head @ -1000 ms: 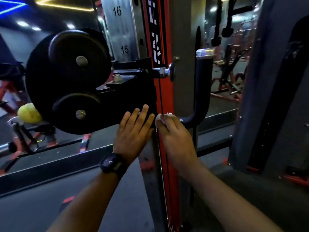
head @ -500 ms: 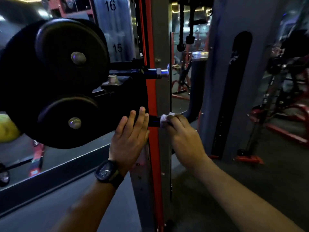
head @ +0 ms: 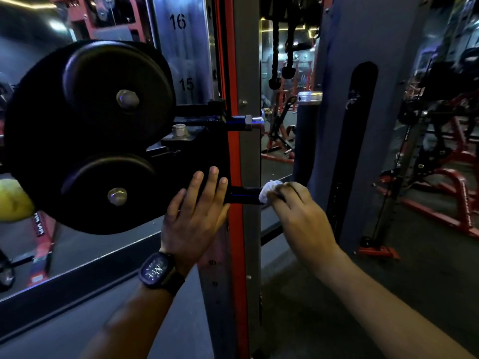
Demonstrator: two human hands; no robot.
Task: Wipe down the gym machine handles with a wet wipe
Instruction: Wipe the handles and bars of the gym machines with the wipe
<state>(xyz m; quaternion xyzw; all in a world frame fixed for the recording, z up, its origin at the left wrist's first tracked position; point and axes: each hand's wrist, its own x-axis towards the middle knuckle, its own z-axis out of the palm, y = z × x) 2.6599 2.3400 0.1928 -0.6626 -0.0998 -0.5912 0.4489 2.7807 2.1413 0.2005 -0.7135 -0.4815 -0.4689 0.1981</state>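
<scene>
A black L-shaped handle (head: pixel 243 195) juts right from the machine's carriage and bends up into a vertical grip (head: pixel 305 141) with a silver cap. My right hand (head: pixel 300 216) holds a crumpled white wet wipe (head: pixel 268 191) wrapped against the horizontal part of the handle. My left hand (head: pixel 197 218), a dark watch on its wrist, rests flat with straight fingers on the black carriage plate just left of the red and grey upright (head: pixel 246 151).
Two black pulley discs (head: pixel 114 99) on a large black plate fill the left side. A numbered steel rail (head: pixel 185 53) shows 15 and 16. A grey column (head: pixel 363 125) stands close on the right. Red gym machines (head: pixel 440 177) stand beyond it. Rope attachments (head: pixel 275 60) hang above.
My right hand with the wipe has slid right along the horizontal bar, exposing more of it. The view has swung right. My left hand stays flat on the carriage.
</scene>
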